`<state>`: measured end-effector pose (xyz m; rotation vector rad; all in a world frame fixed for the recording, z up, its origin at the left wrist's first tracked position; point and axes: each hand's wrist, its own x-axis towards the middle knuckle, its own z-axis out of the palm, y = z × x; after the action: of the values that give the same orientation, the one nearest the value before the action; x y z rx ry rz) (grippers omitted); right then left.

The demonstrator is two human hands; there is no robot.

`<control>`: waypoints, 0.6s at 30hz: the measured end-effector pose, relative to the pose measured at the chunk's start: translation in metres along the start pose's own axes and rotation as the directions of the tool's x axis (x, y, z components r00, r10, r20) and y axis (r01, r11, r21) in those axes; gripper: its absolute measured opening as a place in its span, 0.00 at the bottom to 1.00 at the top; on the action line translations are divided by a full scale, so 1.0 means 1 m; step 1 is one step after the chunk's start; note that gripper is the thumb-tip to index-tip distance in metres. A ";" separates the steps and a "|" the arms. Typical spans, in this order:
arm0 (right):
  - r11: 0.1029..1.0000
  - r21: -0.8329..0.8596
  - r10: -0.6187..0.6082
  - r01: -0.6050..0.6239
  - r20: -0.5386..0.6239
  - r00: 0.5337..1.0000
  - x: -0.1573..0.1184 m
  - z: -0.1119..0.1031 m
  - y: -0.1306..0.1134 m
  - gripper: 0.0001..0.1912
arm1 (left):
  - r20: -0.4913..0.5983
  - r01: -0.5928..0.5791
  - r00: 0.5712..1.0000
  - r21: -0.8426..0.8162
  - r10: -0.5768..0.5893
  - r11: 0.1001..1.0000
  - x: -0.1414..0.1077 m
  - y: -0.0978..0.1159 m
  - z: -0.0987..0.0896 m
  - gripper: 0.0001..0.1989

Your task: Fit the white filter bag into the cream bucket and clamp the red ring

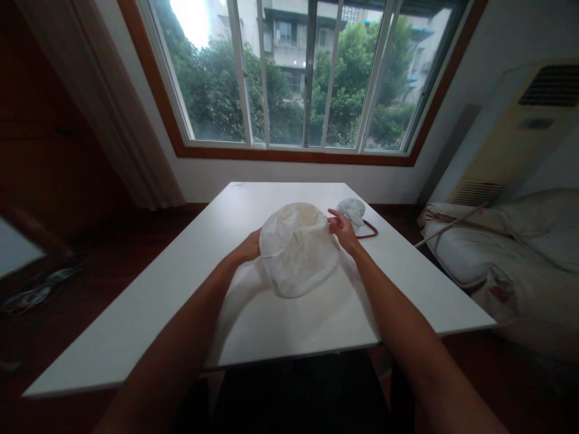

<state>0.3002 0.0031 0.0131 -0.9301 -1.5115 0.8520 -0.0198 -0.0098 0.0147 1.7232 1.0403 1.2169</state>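
Note:
Held over the middle of the white table is a round, sheer white cloth bag or cover, its top opening spread and its lower part hanging loose. My left hand grips its left side, the fingers hidden behind the cloth. At the right rim, my right hand pinches the cloth, with a finger pointing out to the left. Just behind my right hand lies a bunched whitish bundle, its kind unclear. A reddish-brown bent rod or loop sticks out beside it.
The white table reaches toward a wide window with a wooden frame. To the right, a large wrapped bundle with a stick lies near a standing air conditioner. A curtain hangs at left.

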 end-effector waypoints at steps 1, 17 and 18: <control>0.999 -0.001 -0.033 0.033 -0.035 0.999 0.002 -0.001 0.001 0.49 | -0.071 0.014 0.997 -0.004 -0.015 1.000 0.002 0.006 -0.009 0.22; 0.994 -0.106 0.048 -0.001 0.450 0.892 -0.017 0.008 -0.003 0.54 | 0.052 0.113 0.993 -0.143 -0.106 0.983 0.000 0.008 0.013 0.32; 0.994 -0.109 0.044 0.006 0.451 0.892 -0.017 0.008 -0.002 0.53 | 0.049 0.128 0.991 -0.167 -0.122 0.978 0.000 0.008 0.014 0.31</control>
<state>0.2931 -0.0134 0.0069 -0.8604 -1.9693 1.0615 -0.0051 -0.0148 0.0182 1.5218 0.9775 1.1533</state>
